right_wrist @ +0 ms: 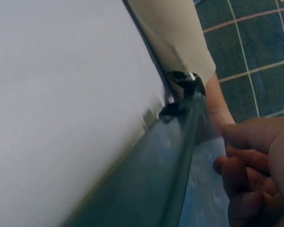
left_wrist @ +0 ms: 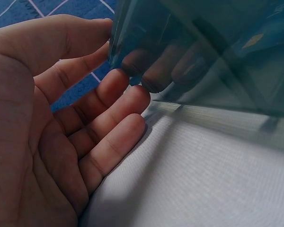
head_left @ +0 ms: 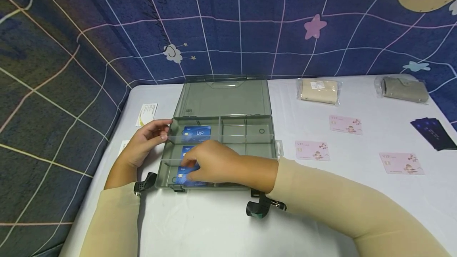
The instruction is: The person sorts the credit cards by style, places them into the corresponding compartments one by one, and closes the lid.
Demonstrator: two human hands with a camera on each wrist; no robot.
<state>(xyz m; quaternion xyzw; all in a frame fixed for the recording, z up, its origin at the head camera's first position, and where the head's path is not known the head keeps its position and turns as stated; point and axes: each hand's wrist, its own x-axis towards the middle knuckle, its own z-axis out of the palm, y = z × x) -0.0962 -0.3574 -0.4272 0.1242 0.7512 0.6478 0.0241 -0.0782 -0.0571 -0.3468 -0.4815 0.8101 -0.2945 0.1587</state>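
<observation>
A translucent grey-green compartment box [head_left: 264, 130] lies on the table with its lid [head_left: 223, 98] folded back. Its left column holds a blue VIP card [head_left: 198, 133] at the back, a second blue card [head_left: 186, 150] in the middle and a third blue card [head_left: 182, 178] at the front. My right hand [head_left: 214, 162] reaches over the box, its bent fingers and thumb apart, close over the front card and partly covering it and the middle one. At the box's outer left wall, my left hand [head_left: 144, 142] touches the side with loosely bent fingertips, also seen in the left wrist view.
Pink VIP cards [head_left: 312, 150] lie to the right of the box. Behind them are a beige wrapped pouch [head_left: 319, 91] and a grey wrapped pouch [head_left: 404, 89]. Dark blue cards [head_left: 433, 133] fan out at the far right. A white card [head_left: 147, 114] sits left of the lid.
</observation>
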